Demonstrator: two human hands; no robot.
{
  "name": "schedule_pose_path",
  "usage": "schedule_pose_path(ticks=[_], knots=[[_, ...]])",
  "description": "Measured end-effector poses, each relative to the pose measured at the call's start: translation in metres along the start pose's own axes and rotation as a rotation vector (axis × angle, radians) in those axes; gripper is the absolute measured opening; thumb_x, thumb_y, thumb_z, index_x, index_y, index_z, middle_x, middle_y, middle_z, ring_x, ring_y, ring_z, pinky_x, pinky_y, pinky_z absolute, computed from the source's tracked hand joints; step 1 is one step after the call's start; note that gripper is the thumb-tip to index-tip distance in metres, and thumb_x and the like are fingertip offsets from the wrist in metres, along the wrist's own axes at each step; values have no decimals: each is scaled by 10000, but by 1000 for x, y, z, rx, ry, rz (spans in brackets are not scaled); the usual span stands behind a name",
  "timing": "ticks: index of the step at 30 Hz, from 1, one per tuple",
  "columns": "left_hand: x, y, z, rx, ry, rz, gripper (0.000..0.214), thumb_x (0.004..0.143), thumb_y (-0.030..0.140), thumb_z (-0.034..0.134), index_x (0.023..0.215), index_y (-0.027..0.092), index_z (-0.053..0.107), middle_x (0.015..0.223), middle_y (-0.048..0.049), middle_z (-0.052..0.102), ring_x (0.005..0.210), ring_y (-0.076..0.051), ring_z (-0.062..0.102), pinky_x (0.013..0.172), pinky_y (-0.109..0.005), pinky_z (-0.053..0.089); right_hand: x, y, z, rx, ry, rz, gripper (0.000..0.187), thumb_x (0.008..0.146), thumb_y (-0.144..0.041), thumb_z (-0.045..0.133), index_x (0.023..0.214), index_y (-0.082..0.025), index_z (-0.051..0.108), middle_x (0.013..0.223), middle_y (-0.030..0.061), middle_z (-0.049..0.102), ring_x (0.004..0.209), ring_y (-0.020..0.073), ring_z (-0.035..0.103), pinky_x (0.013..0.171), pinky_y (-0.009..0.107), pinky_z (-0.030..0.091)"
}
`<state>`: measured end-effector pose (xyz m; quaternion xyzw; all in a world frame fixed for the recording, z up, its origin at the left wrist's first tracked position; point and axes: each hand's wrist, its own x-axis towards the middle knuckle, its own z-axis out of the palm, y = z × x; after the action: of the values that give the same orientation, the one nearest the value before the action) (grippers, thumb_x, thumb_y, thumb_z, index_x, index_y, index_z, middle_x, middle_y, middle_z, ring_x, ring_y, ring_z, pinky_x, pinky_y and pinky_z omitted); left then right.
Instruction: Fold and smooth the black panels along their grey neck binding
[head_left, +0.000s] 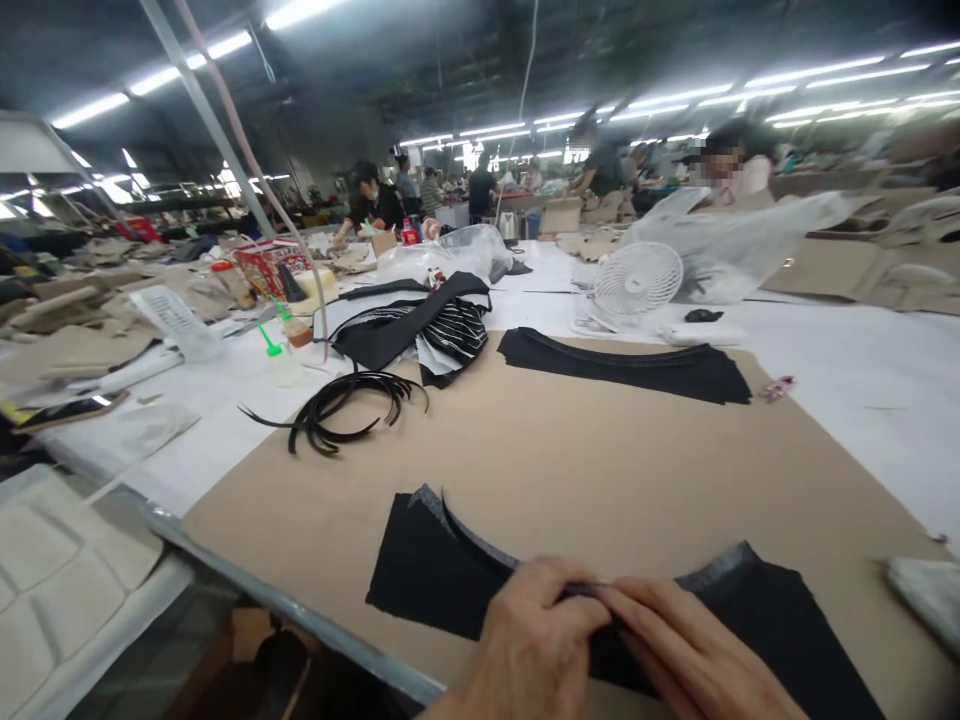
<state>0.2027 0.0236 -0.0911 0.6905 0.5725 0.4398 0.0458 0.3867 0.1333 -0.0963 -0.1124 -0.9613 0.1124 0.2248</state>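
Note:
A black fabric piece (427, 565) with a curved upper edge lies on brown paper at the front of the table. Along that curve runs a grey, shiny-looking margin, and a thin black strip (466, 538) stands up from it at the left. My left hand (536, 630) is closed, its thumb and finger pinching the strip and fabric edge near the middle of the curve. Beside it, almost touching, my right hand (686, 645) presses its fingers together on the same edge. The hands cover the fabric's middle and most of what is between the fingers.
Brown paper (600, 460) covers the table. Behind lie a coil of black strips (322, 415), a stack of black pieces (420, 325) and another curved black piece (622, 365). A white fan (637, 280) and green-tipped bottles (281, 365) stand farther back. Several people work beyond.

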Motion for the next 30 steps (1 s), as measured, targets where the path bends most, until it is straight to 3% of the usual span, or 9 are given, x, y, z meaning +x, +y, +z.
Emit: schedule_pose_path(ticks=[2,4,7,11,16,22,30], knots=[[0,-11,-33,127,-11,-161,312,900,80,393,1075,215,614,1046,-45,633,990,-163,567,887,-313,480,22,-18,4,26,-66,3,452,843,-55,413,1226,-233,574,1098,69,642,971,162,624,867,226,519],[-1,-26,-60,256,-123,-272,325,875,94,472,1152,223,584,1094,-54,621,1038,-208,532,948,-409,430,35,-29,10,38,-132,0,487,817,-12,393,1222,-216,569,1094,75,631,959,163,614,873,253,522],[1,-46,-82,328,-305,-318,240,845,131,575,1042,257,627,1095,-35,609,1072,-228,503,967,-449,352,41,-35,21,19,-176,-22,522,770,28,389,1212,-184,566,1059,79,624,914,178,605,849,307,534],[5,-55,-85,319,-379,-323,87,851,158,604,834,242,620,975,12,606,1011,-190,513,969,-445,254,41,-32,27,1,-204,-29,534,737,34,413,1203,-174,569,1033,68,627,883,181,593,840,316,527],[16,-54,-90,348,-450,-325,65,866,173,578,814,211,585,826,30,623,892,-167,523,959,-440,195,43,-29,22,18,-239,-38,501,765,12,405,1205,-167,564,1063,75,625,908,183,583,854,309,513],[32,-60,-101,276,-632,-560,201,835,261,579,650,184,582,718,23,642,821,-170,533,851,-381,235,40,-25,33,-41,-200,-44,588,746,21,397,1282,-185,523,1024,51,634,858,183,583,814,328,519],[41,-65,-97,276,-674,-695,173,749,192,511,587,176,569,654,18,614,768,-169,528,855,-376,248,40,-23,38,-103,-162,-56,634,732,31,401,1293,-235,528,1037,24,639,864,185,586,805,335,509]])
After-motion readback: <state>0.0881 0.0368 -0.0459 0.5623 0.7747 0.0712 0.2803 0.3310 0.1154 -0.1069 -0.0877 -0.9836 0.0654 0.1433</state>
